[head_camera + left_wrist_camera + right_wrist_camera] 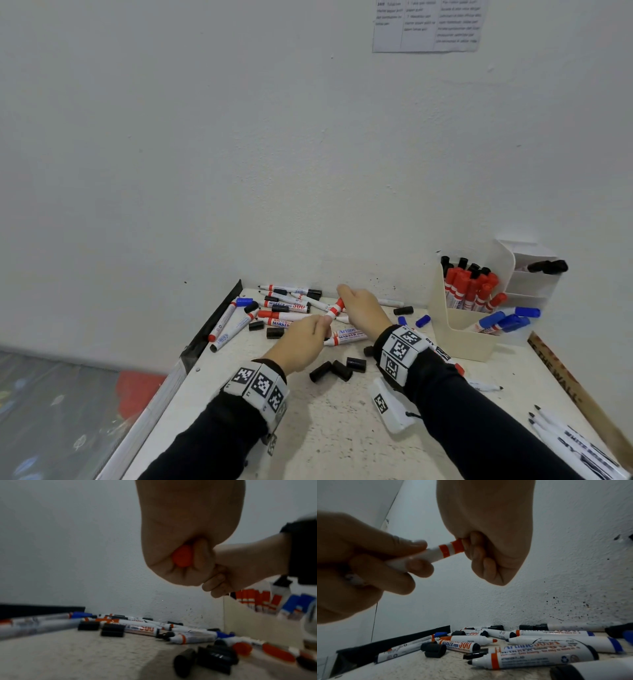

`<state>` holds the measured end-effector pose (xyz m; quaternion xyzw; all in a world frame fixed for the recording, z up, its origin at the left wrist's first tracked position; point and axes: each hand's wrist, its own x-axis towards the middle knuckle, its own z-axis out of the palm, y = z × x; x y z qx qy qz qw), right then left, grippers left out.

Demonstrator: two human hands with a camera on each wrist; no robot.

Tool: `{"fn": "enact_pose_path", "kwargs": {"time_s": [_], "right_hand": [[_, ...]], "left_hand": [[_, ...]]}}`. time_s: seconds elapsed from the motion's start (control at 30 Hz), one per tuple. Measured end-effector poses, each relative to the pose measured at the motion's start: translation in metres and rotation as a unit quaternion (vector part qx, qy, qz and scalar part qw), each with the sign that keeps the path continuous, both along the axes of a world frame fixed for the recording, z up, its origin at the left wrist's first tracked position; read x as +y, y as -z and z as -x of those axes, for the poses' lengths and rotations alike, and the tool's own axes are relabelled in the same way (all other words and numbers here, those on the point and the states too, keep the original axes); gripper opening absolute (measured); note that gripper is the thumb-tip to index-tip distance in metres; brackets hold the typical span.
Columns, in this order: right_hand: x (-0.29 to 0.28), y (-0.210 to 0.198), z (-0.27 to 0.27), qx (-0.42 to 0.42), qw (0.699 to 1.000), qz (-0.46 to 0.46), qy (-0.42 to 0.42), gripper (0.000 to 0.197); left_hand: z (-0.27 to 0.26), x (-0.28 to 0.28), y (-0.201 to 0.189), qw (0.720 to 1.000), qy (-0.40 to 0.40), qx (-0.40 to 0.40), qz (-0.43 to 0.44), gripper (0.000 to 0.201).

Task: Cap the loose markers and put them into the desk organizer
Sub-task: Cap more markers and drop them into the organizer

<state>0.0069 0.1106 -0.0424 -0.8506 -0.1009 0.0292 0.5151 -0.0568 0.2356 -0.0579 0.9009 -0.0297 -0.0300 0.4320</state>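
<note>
Left hand [301, 337] fingers curled round white marker [426, 555] barrel, right hand [361, 308] closed over its red cap [458, 546], both held above table [342, 428], left of desk organizer [459, 329]

office corner | table [342, 428] by wall | desk organizer [459, 329] | posted sheet [428, 25]
</note>
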Motion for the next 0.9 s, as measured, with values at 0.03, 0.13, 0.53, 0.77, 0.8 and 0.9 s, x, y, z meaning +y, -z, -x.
{"fn": "enact_pose_path", "kwargs": {"time_s": [0.03,0.13,0.53,0.77,0.8,0.9], "right_hand": [[-0.001,0.0,0.001,0.0,1.0,-0.004,-0.002,0.042],[-0.006,0.0,0.003,0.001,0.999,-0.031,-0.009,0.042],[-0.025,0.004,0.006,-0.024,0.997,-0.046,-0.059,0.04],[-0.056,-0.016,-0.006,-0.102,0.992,-0.069,0.024,0.022],[-0.065,-0.022,-0.01,-0.115,0.989,-0.076,0.052,0.02],[-0.099,-0.037,-0.024,-0.157,0.977,-0.073,0.125,0.021]], "left_hand": [[0.002,-0.003,-0.002,0.998,0.003,0.044,0.055,0.038],[0.005,-0.006,-0.009,0.966,0.021,0.156,0.206,0.04],[-0.002,-0.011,-0.006,0.95,0.063,0.193,0.237,0.042],[-0.027,0.008,0.004,0.991,-0.012,0.105,0.083,0.047],[-0.031,0.017,0.008,0.992,-0.039,0.101,0.058,0.051],[-0.05,0.051,0.028,0.988,-0.125,0.082,-0.045,0.048]]}}
